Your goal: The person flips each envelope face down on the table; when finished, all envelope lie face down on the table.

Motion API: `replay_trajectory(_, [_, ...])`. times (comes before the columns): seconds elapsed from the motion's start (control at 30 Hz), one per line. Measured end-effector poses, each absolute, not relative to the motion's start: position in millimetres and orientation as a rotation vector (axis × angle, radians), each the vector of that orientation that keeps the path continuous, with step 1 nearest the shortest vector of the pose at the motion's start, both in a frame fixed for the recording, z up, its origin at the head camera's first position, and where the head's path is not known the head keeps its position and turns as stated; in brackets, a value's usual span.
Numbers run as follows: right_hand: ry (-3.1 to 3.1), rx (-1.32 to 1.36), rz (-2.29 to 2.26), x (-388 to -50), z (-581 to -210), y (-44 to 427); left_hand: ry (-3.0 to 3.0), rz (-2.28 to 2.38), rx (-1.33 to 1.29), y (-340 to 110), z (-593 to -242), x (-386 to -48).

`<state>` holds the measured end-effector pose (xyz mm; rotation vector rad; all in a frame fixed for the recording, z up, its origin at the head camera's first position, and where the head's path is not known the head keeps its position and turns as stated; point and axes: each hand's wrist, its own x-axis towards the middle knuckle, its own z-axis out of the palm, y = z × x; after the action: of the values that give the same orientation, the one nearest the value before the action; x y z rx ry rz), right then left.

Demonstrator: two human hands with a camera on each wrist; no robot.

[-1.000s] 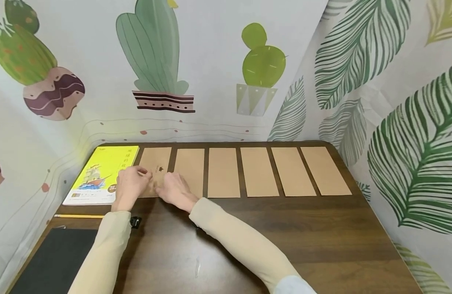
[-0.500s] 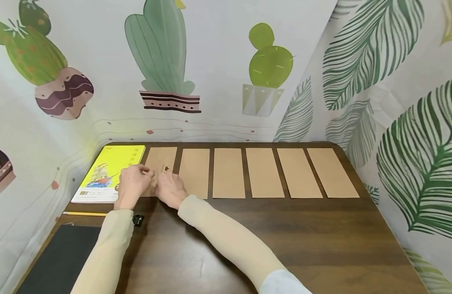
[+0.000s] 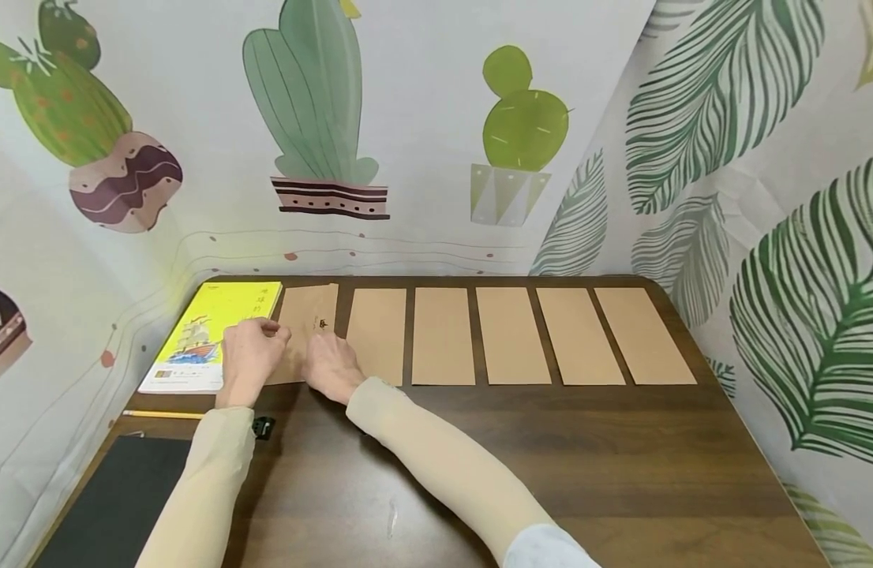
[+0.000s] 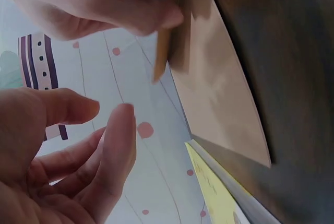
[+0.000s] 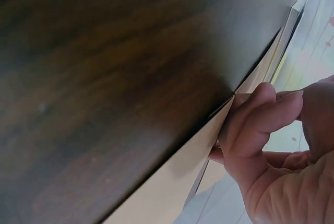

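Note:
Beside the yellow book (image 3: 219, 304) lies a brown kraft-paper rectangle (image 3: 307, 306) with a small dark crown print, slightly skewed, its right edge apparently raised. My right hand (image 3: 331, 367) pinches brown paper at its lower right; in the left wrist view, a strip stands up from the flat brown sheet (image 4: 222, 96) between those fingertips. In the right wrist view, the right hand (image 5: 261, 140) partly hides the paper. My left hand (image 3: 250, 356) hovers near the book and paper. The left wrist view has its thumb and fingers bent and apart, holding nothing.
Several plain brown rectangles (image 3: 378, 339) line the table's back edge to the right. A yellow pencil (image 3: 162, 414) and a black flat mat (image 3: 120, 501) lie at the left. Behind the wooden table (image 3: 522, 442) hangs a printed cloth (image 3: 422, 142).
The crown-printed paper has skewed a little, and its right edge looks lifted. My left hand has shifted slightly left. The right hand has slid a little towards the paper's lower edge.

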<state>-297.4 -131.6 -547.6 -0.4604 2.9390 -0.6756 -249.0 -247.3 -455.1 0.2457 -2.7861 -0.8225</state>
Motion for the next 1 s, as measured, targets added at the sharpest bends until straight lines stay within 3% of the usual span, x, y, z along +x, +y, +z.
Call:
replay_trajectory(0.4, [2.957, -0.515, -0.731, -294.4, -553.8, -120.3, -2.669, -0.715, 0.307, -257.3, -456.4, -246.2])
replay_trajectory(0.8, [2.904, -0.490, -0.889, -257.7, -491.7, -87.5, -2.781, -0.763, 0.350, -265.4, -459.8, -250.4])
replay_trajectory(1.0, [2.912, -0.509, -0.901, -268.1, -507.3, -85.6, -2.831, -0.923, 0.365, -267.9, -461.9, -253.9])
